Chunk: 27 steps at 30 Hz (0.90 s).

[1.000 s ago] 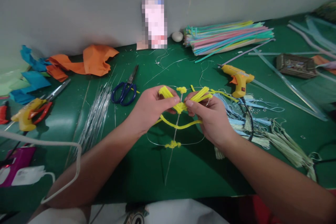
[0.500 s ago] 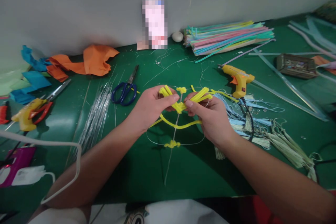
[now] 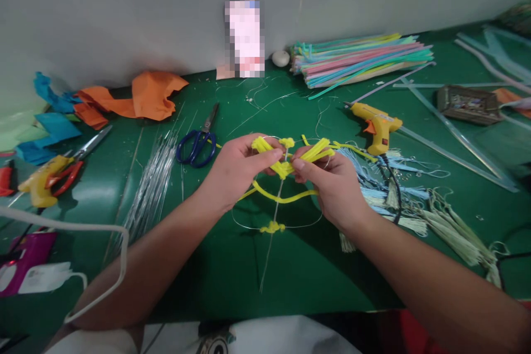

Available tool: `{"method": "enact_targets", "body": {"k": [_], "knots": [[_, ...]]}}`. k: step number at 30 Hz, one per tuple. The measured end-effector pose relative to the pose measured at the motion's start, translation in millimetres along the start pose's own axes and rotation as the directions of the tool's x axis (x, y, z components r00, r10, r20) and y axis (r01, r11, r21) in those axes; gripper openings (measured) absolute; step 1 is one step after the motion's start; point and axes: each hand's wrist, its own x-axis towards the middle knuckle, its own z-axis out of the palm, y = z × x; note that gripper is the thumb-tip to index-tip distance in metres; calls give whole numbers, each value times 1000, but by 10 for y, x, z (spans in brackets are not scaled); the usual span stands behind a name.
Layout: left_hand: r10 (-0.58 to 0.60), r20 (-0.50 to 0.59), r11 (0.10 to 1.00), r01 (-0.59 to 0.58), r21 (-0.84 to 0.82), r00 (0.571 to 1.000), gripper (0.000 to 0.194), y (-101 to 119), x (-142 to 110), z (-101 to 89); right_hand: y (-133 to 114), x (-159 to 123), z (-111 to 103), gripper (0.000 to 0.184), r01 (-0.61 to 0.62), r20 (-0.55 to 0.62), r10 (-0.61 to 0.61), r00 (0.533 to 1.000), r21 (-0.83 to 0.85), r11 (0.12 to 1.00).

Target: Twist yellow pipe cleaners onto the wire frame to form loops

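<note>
Barely shifted yellow stems (image 3: 284, 170), fuzzy, bunched, V-shaped

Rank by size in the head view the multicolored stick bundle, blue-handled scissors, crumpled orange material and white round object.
Largest to smallest:
multicolored stick bundle
crumpled orange material
blue-handled scissors
white round object

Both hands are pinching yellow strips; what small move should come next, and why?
Perhaps squeeze the V of yellow strips tighter at its low point, by the thin wire: the left hand and right hand grip its two sides, whose ends splay apart.
</note>
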Motion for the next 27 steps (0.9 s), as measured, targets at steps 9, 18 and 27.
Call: {"method": "enact_targets", "body": {"k": [9, 18, 27], "knots": [[-62, 50, 997, 64, -41, 997, 18, 0, 2, 1, -8, 3, 18, 6, 2, -12, -2, 1000, 14, 1000], [14, -13, 972, -11, 234, 1000, 26, -7, -22, -27, 17, 7, -2, 9, 20, 1, -20, 1000, 3, 1000], [19, -39, 986, -12, 167, 999, 27, -34, -3, -7, 38, -3, -6, 5, -26, -20, 27, 999, 35, 999]]}}
